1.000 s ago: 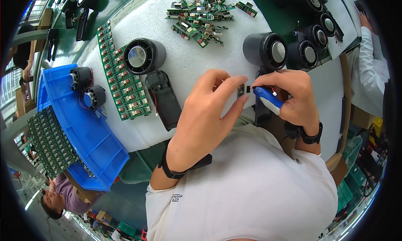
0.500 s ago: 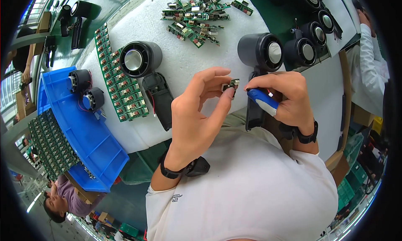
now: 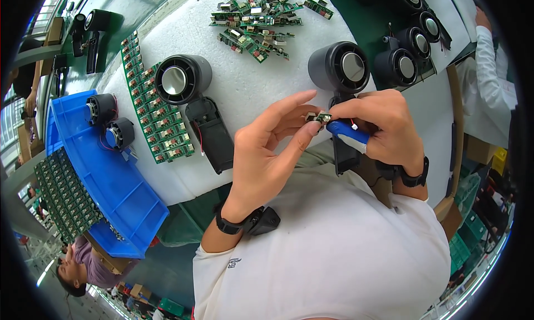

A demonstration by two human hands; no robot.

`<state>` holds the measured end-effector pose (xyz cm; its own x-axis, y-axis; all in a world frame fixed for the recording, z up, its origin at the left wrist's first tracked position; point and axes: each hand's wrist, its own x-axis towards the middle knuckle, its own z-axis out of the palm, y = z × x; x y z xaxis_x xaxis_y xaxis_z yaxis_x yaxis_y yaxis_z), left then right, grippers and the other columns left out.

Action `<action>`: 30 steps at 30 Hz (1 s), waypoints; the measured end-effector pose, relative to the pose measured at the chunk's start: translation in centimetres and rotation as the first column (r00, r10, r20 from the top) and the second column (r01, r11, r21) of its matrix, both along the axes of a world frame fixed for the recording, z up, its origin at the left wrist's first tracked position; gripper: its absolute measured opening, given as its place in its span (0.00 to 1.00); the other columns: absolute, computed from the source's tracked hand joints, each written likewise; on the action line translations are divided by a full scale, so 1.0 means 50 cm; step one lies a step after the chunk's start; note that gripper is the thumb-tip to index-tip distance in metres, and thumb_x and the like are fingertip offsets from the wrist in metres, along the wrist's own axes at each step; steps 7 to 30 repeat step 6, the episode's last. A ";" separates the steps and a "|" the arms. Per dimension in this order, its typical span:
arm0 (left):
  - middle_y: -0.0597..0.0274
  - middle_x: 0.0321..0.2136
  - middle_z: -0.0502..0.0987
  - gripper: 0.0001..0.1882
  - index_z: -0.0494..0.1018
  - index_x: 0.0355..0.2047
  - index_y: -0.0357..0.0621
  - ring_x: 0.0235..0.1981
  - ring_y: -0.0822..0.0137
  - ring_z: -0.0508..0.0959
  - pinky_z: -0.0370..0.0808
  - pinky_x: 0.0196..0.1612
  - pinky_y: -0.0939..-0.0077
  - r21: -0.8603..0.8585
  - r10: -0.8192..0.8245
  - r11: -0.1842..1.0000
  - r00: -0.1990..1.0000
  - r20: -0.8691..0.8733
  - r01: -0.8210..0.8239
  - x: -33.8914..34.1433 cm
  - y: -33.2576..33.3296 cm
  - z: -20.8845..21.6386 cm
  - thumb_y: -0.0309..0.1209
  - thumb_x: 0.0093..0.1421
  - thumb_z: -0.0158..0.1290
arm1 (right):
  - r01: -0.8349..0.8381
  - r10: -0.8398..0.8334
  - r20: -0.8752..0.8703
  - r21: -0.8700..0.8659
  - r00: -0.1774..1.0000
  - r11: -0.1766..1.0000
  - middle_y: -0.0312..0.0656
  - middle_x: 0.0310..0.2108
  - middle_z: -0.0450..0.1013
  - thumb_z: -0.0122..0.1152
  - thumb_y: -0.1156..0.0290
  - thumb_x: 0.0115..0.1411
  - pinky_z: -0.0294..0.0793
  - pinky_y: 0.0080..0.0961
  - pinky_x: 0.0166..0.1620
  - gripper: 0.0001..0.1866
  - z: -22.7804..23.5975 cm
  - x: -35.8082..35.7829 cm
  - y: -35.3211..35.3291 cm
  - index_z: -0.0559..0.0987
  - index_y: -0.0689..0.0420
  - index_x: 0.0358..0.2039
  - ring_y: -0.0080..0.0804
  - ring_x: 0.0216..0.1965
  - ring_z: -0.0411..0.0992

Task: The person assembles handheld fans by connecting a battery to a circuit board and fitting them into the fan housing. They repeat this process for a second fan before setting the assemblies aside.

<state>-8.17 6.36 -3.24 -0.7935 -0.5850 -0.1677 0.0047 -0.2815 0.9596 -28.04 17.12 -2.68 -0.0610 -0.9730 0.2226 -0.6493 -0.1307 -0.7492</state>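
My left hand (image 3: 264,156) pinches a small green circuit board (image 3: 319,117) between thumb and fingertips. Close against the board's right end are the fingertips of my right hand (image 3: 384,122), closed in a pinch. A thin red wire with a white plug (image 3: 354,126) comes out between its index finger and thumb; the very tip of the pinch is hidden. Something blue and pale grey (image 3: 347,133) covers my right thumb. Beneath that hand lies a black handheld fan (image 3: 339,69), its handle partly hidden. A second black fan (image 3: 183,80) with an opened handle lies left of my hands.
Loose circuit boards (image 3: 258,22) are heaped at the far side of the white foam sheet (image 3: 245,86). Joined boards (image 3: 158,119) lie at its left, beside a blue bin (image 3: 111,170) with two fan motors. More black fans (image 3: 403,67) stand at far right.
My left hand has brought the board rightward to the right fingertips, closing the gap between them. The right hand stays pinched. The whole scene has shifted slightly left.
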 end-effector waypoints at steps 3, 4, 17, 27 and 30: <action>0.51 0.48 0.80 0.18 0.77 0.53 0.33 0.48 0.66 0.81 0.79 0.51 0.75 -0.014 0.004 1.000 1.000 -0.012 -0.004 0.002 0.002 -0.007 0.12 0.63 0.53 | -0.014 0.013 0.035 0.036 0.999 0.999 0.37 0.19 0.75 0.72 0.80 0.47 0.61 0.21 0.20 0.14 0.004 -0.004 -0.001 0.84 0.58 0.37 0.26 0.15 0.67; 0.52 0.47 0.80 0.19 0.77 0.54 0.35 0.48 0.66 0.81 0.79 0.51 0.75 -0.057 -0.013 0.998 0.999 -0.044 0.010 0.005 0.002 -0.016 0.12 0.64 0.52 | -0.015 0.013 0.035 0.037 0.999 0.999 0.37 0.19 0.75 0.72 0.80 0.47 0.61 0.21 0.20 0.14 0.006 -0.005 0.000 0.84 0.58 0.37 0.26 0.15 0.67; 0.54 0.47 0.80 0.19 0.77 0.54 0.37 0.47 0.67 0.81 0.79 0.51 0.76 -0.100 -0.030 0.995 0.997 -0.075 0.022 0.010 0.001 -0.028 0.12 0.64 0.52 | 0.042 -0.044 0.049 0.024 0.998 0.999 0.36 0.19 0.75 0.72 0.80 0.46 0.63 0.22 0.21 0.15 0.009 -0.005 0.006 0.86 0.56 0.38 0.23 0.16 0.69; 0.54 0.47 0.80 0.19 0.77 0.54 0.37 0.47 0.67 0.81 0.79 0.51 0.76 -0.100 -0.030 0.995 0.997 -0.075 0.022 0.010 0.001 -0.028 0.12 0.64 0.52 | 0.042 -0.044 0.049 0.024 0.998 0.999 0.36 0.19 0.75 0.72 0.80 0.46 0.63 0.22 0.21 0.15 0.009 -0.005 0.006 0.86 0.56 0.38 0.23 0.16 0.69; 0.54 0.47 0.80 0.19 0.77 0.54 0.37 0.47 0.67 0.81 0.79 0.51 0.76 -0.100 -0.030 0.995 0.997 -0.075 0.022 0.010 0.001 -0.028 0.12 0.64 0.52 | 0.042 -0.044 0.049 0.024 0.998 0.999 0.36 0.19 0.75 0.72 0.80 0.46 0.63 0.22 0.21 0.15 0.009 -0.005 0.006 0.86 0.56 0.38 0.23 0.16 0.69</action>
